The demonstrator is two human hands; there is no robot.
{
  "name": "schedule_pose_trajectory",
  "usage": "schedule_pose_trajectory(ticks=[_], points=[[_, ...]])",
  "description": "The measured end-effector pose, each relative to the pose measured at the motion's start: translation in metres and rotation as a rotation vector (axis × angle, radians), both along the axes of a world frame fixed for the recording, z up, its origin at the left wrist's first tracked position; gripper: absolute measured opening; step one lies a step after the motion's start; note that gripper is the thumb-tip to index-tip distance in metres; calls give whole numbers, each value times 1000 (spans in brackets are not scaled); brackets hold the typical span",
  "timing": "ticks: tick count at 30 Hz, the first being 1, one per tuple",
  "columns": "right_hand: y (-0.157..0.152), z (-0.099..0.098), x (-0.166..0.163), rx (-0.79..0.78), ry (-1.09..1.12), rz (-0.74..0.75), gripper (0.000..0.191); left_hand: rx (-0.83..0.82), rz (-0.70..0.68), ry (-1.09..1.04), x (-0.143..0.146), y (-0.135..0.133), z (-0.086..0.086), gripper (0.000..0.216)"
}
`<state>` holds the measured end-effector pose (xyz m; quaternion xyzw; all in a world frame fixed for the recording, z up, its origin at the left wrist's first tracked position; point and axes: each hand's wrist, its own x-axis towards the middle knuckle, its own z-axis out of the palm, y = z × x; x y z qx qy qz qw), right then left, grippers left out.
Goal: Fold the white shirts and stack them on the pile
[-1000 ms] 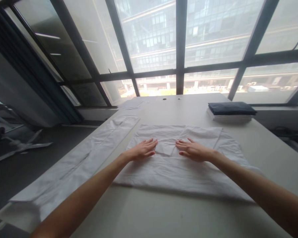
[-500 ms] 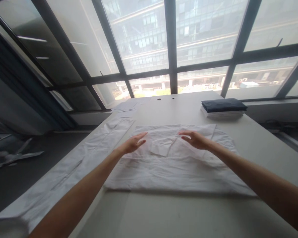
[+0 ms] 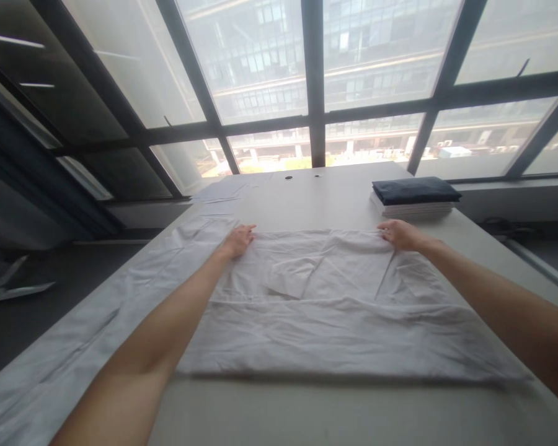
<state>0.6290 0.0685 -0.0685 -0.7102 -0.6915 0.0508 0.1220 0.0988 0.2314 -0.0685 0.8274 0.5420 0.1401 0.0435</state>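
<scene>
A white garment [image 3: 335, 334] lies spread and partly folded on the table in front of me, its front band creased and its kind unclear. A loose flap [image 3: 294, 277] shows near its middle. My left hand [image 3: 239, 241] is at the far left corner, fingers and thumb closing on the edge. At the far right part of the same edge, my right hand [image 3: 400, 235] pinches the fabric between thumb and fingers. Both forearms reach over the sides of the garment.
A second white garment [image 3: 116, 303] runs along the table's left side. Flat white sheets [image 3: 218, 197] lie beyond it. At the back right stands a folded stack with a dark blue cloth [image 3: 413, 191] on top. Tall windows [image 3: 260, 62] rise behind the white table [image 3: 316, 201].
My hands have moved apart and away from me, from above the garment's middle to its far edge, where they have closed on the fabric. The view has shifted slightly.
</scene>
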Motion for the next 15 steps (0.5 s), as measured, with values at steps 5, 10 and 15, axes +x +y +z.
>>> schedule_pose_trajectory(ticks=[5,10,15], points=[[7,9,4,-11,-46,-22,24,67,102,-11,-8,5,13,21],[-2,29,9,86,-10,9,17,137,83,-129,-20,-6,36,17],[-30,46,12,187,71,37,15,196,59,-267,-33,-38,54,25]])
